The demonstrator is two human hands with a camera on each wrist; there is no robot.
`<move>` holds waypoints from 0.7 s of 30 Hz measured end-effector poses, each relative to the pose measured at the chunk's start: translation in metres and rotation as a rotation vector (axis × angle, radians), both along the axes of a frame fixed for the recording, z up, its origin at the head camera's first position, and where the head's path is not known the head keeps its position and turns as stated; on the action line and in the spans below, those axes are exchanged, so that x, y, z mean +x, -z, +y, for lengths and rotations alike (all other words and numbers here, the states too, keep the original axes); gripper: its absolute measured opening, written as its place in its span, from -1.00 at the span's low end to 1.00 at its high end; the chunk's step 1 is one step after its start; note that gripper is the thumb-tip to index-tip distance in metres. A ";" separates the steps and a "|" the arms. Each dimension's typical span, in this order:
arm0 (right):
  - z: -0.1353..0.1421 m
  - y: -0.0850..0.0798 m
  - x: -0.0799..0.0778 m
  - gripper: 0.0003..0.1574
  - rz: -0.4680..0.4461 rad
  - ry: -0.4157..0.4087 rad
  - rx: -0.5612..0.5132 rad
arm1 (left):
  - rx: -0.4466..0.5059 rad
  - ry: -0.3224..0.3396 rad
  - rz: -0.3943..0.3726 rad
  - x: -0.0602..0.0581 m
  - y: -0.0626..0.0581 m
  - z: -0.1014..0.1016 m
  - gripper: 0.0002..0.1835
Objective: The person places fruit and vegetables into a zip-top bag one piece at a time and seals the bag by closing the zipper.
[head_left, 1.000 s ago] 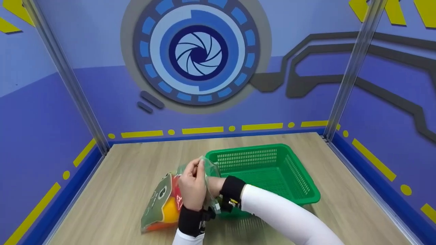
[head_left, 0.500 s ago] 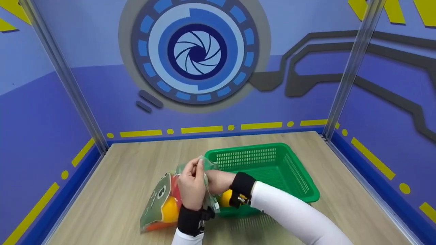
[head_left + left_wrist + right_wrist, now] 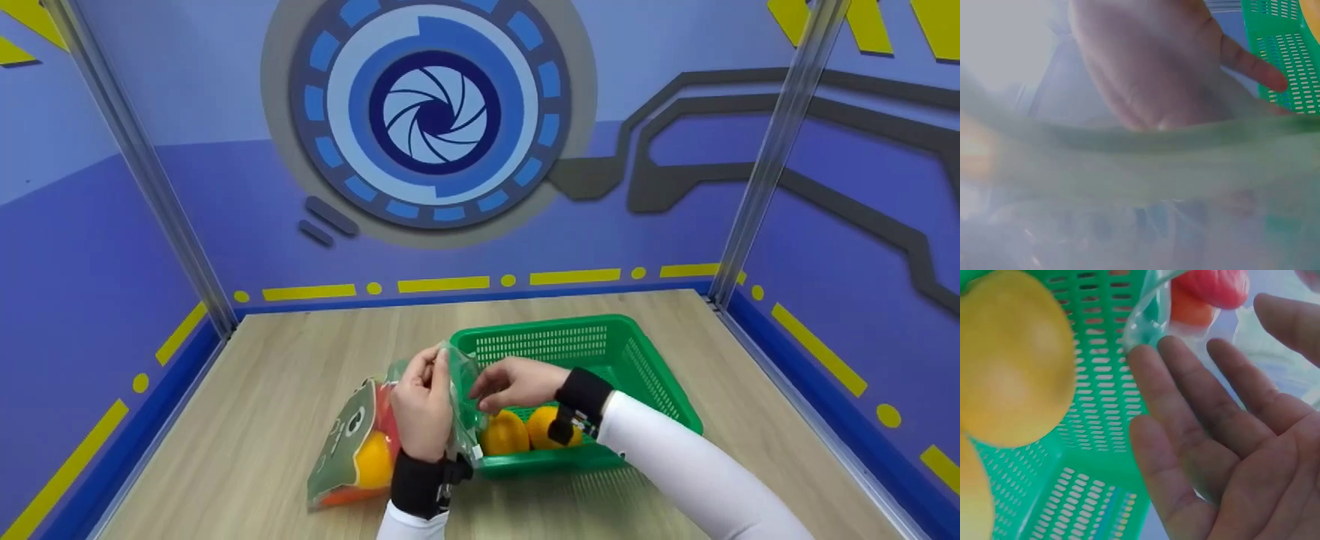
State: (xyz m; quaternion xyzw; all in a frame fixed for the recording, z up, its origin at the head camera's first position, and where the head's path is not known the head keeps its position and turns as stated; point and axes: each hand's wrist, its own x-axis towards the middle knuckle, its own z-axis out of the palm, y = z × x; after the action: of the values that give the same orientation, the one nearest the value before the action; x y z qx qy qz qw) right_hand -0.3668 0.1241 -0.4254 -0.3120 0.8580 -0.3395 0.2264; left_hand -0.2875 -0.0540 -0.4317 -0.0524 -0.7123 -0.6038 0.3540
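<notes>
My left hand (image 3: pixel 421 409) pinches the top edge of a clear plastic bag (image 3: pixel 337 450) with a dark green printed panel, holding it upright on the table. Through the bag show a yellow-orange round fruit (image 3: pixel 375 461) and something glossy red (image 3: pixel 1227 284). My right hand (image 3: pixel 525 381) hovers over the left part of a green basket (image 3: pixel 540 325), beside the bag's mouth. Its fingers are extended and hold nothing in the right wrist view. Below it in the basket lie two yellow-orange fruits, one on the left (image 3: pixel 504 435) and one on the right (image 3: pixel 543 426), partly behind the wrist strap.
The basket's left end stands against the bag. Both stand on a wooden table (image 3: pixel 285 375), enclosed by blue printed panels (image 3: pixel 217 225) at the back and both sides.
My right hand has drawn out from behind the bag's edge toward the right, over the basket, its fingers now showing. Two fruits in the basket have come into view. The left hand has stayed put.
</notes>
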 end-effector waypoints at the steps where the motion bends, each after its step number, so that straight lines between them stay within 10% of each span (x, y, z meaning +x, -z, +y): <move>1: 0.003 0.001 -0.001 -0.68 -0.006 0.007 -0.001 | 0.001 -0.001 -0.001 0.000 0.000 0.000 -0.82; 12: 0.038 0.012 -0.009 -0.60 0.064 0.092 0.101 | 0.017 0.014 0.016 -0.001 0.000 -0.001 -0.83; 21: 0.058 0.030 -0.009 -0.15 0.133 0.069 0.398 | 0.012 0.004 0.049 -0.002 0.002 -0.002 -0.83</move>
State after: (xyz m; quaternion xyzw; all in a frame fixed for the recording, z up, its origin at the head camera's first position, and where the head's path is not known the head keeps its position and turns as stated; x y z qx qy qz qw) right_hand -0.3759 0.1822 -0.4551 -0.2534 0.9314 -0.1494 0.2145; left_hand -0.2897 -0.0556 -0.4333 -0.0663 -0.6996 -0.6073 0.3706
